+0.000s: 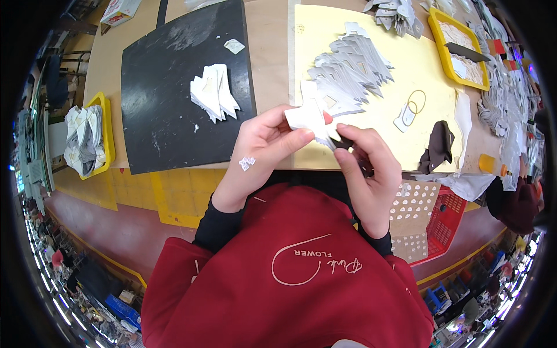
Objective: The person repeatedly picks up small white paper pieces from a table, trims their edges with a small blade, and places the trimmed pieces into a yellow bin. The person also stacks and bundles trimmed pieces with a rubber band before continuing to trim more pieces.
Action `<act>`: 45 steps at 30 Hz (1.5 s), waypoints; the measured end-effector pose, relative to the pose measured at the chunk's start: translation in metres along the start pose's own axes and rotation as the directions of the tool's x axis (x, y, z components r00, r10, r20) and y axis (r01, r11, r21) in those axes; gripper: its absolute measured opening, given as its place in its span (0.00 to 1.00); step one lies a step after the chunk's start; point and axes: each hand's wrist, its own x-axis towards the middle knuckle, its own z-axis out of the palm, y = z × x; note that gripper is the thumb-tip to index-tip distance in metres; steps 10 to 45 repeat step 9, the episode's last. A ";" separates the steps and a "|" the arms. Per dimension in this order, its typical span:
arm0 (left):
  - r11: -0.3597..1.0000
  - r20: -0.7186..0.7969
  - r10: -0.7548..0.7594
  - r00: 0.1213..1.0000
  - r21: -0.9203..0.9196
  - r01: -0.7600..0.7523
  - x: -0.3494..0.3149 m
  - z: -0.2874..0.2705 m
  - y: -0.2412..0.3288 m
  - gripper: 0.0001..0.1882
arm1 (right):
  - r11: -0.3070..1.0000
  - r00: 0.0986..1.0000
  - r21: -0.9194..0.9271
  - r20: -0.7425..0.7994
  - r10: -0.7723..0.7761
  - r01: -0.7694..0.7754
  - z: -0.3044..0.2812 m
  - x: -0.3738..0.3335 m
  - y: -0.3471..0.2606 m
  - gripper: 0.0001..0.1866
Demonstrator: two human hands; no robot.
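Observation:
My left hand (264,145) pinches a white cut piece (307,118), which looks like a flat shoe-upper part, between thumb and fingers. Closed at the piece's right edge, my right hand (371,168) holds a small dark object (344,143); its kind is mostly hidden by the fingers. Just beyond my hands, a spread of overlapping light-grey cut pieces (351,66) lies on a pale yellow sheet (400,75). A smaller pile of white pieces (213,93) rests on the black board (156,110) to the left, with a loose scrap (234,46) farther back.
A yellow tray of pieces (107,136) stands at the left edge. At the right lie a dark brown cloth (438,145), rubber bands (413,108) with a small tag, and a divided yellow tray (434,29). Below the table edge is a red basket (445,223).

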 end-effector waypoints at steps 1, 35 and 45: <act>1.000 -0.007 0.013 1.000 0.000 -0.013 -0.001 0.001 -0.001 0.15 | 0.999 0.999 0.020 0.008 -0.032 0.032 0.002 0.001 0.001 0.18; 0.982 -0.044 -0.061 0.997 0.175 0.067 -0.011 0.001 -0.002 0.17 | 0.995 0.999 0.089 0.035 0.035 -0.038 0.003 -0.002 -0.003 0.19; 0.982 -0.044 -0.061 0.997 0.175 0.067 -0.011 0.001 -0.002 0.17 | 0.995 0.999 0.089 0.035 0.035 -0.038 0.003 -0.002 -0.003 0.19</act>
